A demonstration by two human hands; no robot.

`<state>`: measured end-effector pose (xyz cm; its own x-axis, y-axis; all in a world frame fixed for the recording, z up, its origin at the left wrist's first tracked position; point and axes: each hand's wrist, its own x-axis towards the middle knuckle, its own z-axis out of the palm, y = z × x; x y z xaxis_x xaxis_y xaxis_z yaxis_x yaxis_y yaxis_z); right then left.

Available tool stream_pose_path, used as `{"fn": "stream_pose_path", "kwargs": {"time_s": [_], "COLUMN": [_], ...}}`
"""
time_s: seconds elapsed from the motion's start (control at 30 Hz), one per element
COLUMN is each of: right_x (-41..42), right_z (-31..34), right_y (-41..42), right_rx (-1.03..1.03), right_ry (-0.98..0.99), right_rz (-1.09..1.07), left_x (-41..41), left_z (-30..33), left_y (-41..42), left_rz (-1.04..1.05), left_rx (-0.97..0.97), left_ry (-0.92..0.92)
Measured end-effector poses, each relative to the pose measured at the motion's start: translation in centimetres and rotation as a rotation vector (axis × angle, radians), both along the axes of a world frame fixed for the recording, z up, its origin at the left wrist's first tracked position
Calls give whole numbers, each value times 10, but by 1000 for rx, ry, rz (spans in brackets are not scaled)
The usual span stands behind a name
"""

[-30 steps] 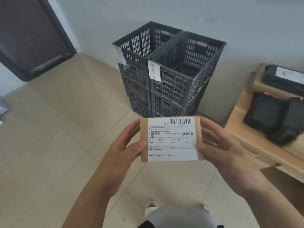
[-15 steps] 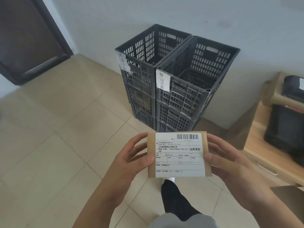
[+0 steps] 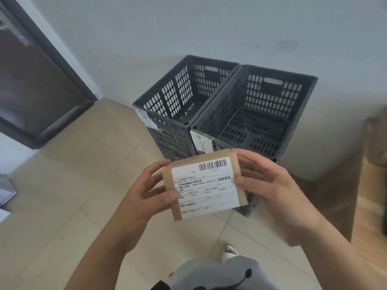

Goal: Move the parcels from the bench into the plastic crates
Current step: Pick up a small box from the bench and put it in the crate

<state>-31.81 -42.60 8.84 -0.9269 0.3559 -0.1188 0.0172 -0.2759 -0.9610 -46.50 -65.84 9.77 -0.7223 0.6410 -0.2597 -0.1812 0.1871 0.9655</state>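
change: crates point(image 3: 247, 109) now nearer, parcel point(image 3: 204, 186) just before them | fingers: left hand point(image 3: 144, 197) and right hand point(image 3: 270, 189) clamped on parcel | task: drop-in is close

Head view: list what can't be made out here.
- Handwriting on the two paper tags on the crates: too small; parcel covers the right tag's lower end.
- Fine print on the shipping label: blurred.
- Lower stacked crates: mostly hidden by parcel and hands.
- Wooden bench: cut off by right edge; no parcels on it visible.
- Left crate floor: mostly hidden by its wall.
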Motion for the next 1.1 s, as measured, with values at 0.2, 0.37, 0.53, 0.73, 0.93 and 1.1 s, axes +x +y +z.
{"fn": "stream_pose_path", "kwargs": {"time_s": [0.2, 0.37, 0.53, 0.73, 0.93, 1.1], "right_x": [-13, -15, -36, -92, -148, -170], "right_z": [-26, -54, -56, -42, -60, -111], "right_y": [43, 69, 101, 151, 201, 253], "right_rx": [-25, -81, -73, -54, 53, 336], "right_ry": [5, -40, -107, -247, -568, -971], "right_rz": [-102, -226, -369, -481, -704, -832], "left_x": [-41, -83, -133, -206, -256, -268], "left_z": [-11, -24, -30, -49, -96, -170], "left_y": [57, 122, 196, 284, 385, 470], "left_rz": [-83, -235, -437, -668, -853, -882], "left_rx": [-102, -231, -249, -339, -475, -590], "left_ry": [-32, 21, 44, 28, 153, 360]}}
